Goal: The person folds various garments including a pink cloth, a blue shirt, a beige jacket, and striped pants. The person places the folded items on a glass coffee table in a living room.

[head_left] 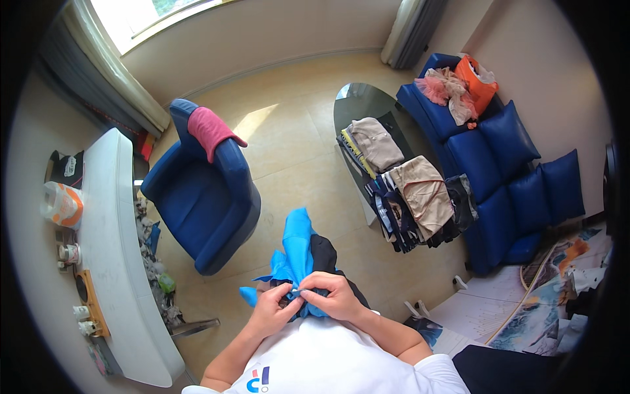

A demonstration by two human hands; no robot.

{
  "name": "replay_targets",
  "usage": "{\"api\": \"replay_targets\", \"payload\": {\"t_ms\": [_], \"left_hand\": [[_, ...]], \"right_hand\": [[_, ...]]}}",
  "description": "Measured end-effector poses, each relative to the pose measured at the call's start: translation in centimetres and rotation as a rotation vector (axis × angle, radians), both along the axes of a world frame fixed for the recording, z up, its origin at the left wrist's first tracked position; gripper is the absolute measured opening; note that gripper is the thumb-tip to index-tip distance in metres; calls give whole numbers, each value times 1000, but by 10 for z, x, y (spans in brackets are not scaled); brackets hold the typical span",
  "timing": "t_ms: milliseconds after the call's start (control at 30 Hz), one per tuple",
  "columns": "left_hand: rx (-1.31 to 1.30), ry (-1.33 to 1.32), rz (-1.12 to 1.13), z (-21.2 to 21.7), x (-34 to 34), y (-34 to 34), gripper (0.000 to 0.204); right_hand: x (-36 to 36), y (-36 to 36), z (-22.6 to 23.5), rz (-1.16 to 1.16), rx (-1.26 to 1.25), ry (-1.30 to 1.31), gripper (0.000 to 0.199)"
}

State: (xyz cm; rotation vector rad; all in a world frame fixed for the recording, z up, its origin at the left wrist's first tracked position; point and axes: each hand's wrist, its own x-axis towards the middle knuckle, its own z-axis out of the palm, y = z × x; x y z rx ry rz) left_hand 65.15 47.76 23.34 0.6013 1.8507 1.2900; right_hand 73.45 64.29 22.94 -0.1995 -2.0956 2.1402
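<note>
- Tan tiled floor (289, 151) lies below, blue armchair (203, 203) to the left, folded clothes (407, 190) on a glass counter (357, 102).
- Left hand (272, 310) and right hand (335, 295), each grip closed, pinch a blue garment (296, 253) at chest height.

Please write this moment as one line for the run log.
left hand: grips blue garment | right hand: grips same garment | nearby: blue armchair, folded clothes

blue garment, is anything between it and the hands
Nothing visible. Both the left hand and right hand already grip the blue garment directly at its lower bunched part, held in front of the chest.
</note>
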Motion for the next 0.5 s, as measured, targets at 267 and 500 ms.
{"api": "replay_targets", "payload": {"t_ms": [267,500], "left_hand": [[-9,11,-39,4,3,-4,14],[-68,345,-168,10,1,2,12]], "right_hand": [[-2,-5,9,-35,432,-29,33],[3,-3,-1,207,656,-132,33]]}}
